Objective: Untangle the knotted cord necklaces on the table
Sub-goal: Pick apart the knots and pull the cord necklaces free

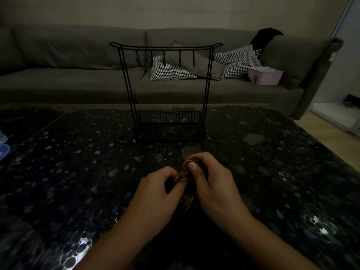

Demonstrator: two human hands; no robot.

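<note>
Left hand [155, 189]: fingers curled, pinching the lower end of the cords [184, 173] between thumb and fingertips.
Right hand [212, 180]: fingers curled over the upper loop, thumb pressed on it from the near side.
Cords: a brown knotted bunch held between both hands, above the table [272, 172].
Rack [165, 94]: black wire, upright beyond the hands.
Sofa [78, 75]: farthest, carrying checked cushions [236, 60].
</note>
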